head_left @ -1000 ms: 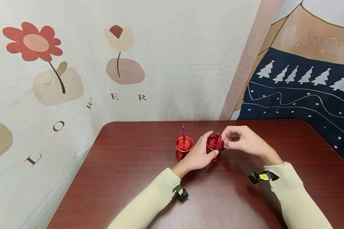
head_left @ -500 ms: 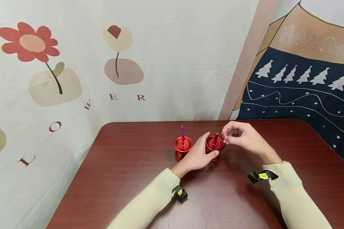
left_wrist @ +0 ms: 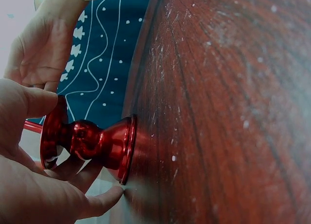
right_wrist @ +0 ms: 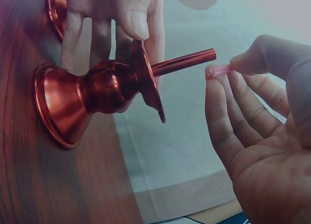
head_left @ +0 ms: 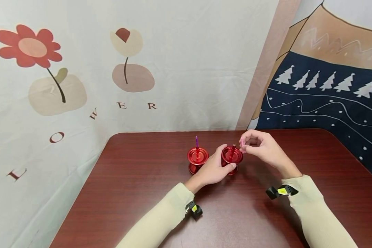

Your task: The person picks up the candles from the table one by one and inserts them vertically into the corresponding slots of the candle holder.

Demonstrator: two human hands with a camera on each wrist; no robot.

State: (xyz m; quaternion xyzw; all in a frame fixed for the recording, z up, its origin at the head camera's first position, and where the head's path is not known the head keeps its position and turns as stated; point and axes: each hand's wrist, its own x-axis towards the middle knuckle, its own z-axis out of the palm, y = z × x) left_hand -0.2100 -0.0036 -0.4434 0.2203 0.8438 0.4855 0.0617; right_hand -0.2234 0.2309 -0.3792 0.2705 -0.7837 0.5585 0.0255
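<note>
Near the back of the table, my left hand [head_left: 213, 168] grips a red metal candle holder [right_wrist: 104, 90] that stands upright, thumb and fingers about its dish. The holder's narrow tube [right_wrist: 184, 62] rises from the dish with no candle in it. Just right of that tube, my right hand [head_left: 266, 150] pinches a short pink candle [right_wrist: 221, 70] between thumb and fingertips. A small gap separates candle and tube in the right wrist view. Left of my left hand stands a matching red candle holder [head_left: 197, 156] bearing a thin purple candle [head_left: 196, 141].
The brown wooden table [head_left: 136, 193] has rounded back corners. Behind it hang a pale cloth [head_left: 189, 75] with printed flowers and letters, and a dark blue cloth [head_left: 322, 103] with white trees. Each wrist wears a small black camera.
My right hand has risen slightly beside the holder, and the pink candle has come more upright between the fingertips. My left hand keeps its hold on the candle holder.
</note>
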